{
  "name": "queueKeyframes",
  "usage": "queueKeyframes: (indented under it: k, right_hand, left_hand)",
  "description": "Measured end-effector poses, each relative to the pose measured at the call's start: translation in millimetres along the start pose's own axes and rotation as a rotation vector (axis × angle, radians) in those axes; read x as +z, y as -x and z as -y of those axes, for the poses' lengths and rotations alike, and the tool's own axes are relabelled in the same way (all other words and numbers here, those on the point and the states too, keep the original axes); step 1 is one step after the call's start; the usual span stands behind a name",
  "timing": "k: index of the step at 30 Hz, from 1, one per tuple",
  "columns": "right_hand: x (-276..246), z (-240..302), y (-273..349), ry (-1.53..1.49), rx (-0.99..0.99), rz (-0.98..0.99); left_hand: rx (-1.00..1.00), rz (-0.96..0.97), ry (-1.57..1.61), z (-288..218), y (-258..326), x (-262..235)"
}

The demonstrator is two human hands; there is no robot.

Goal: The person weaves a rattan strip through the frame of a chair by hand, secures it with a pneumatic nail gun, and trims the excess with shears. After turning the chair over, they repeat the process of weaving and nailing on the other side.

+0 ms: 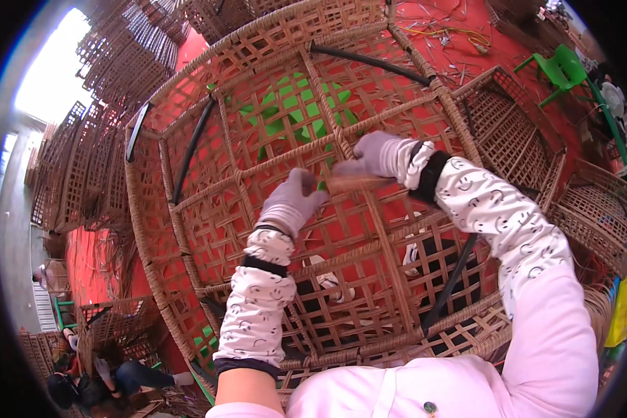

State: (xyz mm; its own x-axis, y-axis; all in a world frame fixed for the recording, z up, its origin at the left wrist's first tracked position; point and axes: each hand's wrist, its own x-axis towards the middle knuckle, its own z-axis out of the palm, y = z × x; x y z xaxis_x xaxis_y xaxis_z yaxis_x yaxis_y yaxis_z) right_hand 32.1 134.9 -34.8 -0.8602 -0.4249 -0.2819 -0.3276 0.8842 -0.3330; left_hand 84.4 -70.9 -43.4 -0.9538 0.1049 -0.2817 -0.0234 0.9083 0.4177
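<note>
Both gloved hands at frame ctr on wicker frame (369, 230). Left hand (292, 198) & right hand (380, 155) each clenched on rattan strip (352, 183) btwn them.

gloves (292, 200): I see pale grey
sleeves (498, 209): white, small dark print
wicker frame (390, 265): tan lattice
floor (460, 35): red
stool (292, 111): green

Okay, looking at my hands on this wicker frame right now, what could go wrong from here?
Three risks stand out. The flat cane strip is pulled taut between your left hand and right hand; it might slip from the gloves or snap. The woven frame is an open lattice, so a finger could catch in a gap. Your feet show through the weave below, so the frame could tip onto them if it shifts.
</note>
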Motion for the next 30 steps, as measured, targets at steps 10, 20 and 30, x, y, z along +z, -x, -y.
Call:
queueKeyframes:
  k: [10,20,30]
  right_hand:
    - [-106.8,-75.2,345.1,-0.425,0.105,-0.491]
    - [-26.4,-141.8,581.4,0.533,1.021,-0.184]
    - [23.3,-13.9,43.0,-0.629,0.021,0.006]
  left_hand:
    - [-0.055,-0.064,0.011,-65.1,16.9,4.0]
    - [0.036,-0.196,0.274,-71.3,-8.6,46.9]
    - [-0.159,-0.076,1.194,-22.4,-7.2,55.3]
